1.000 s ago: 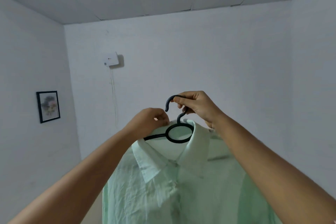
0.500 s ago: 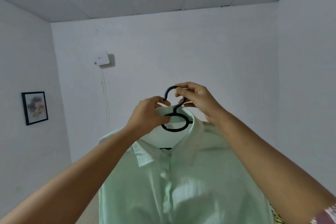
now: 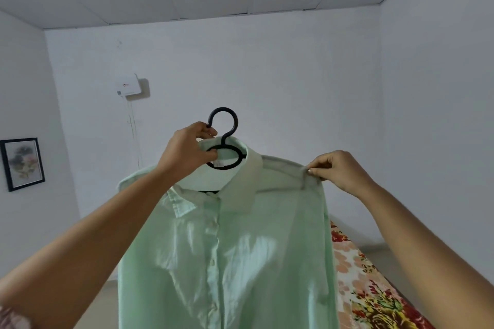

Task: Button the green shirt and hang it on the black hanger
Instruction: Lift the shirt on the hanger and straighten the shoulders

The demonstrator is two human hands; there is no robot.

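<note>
The pale green shirt (image 3: 235, 254) hangs in front of me, buttoned down its front, draped over the black hanger (image 3: 227, 139). The hanger's hook and ring stick up out of the collar; its arms are hidden under the fabric. My left hand (image 3: 187, 152) grips the hanger's neck and the back of the collar just below the hook. My right hand (image 3: 336, 171) pinches the shirt's right shoulder seam, holding it out to the side.
White walls stand behind and to both sides. A white box (image 3: 128, 87) with a cable is mounted on the back wall, and a framed picture (image 3: 22, 163) hangs at the left. A floral bedspread (image 3: 366, 283) lies at the lower right.
My right hand let go of the hanger's hook and moved right to pinch the shoulder seam. My left hand now holds the hanger at its neck. The shirt's shoulders sit spread on the hanger.
</note>
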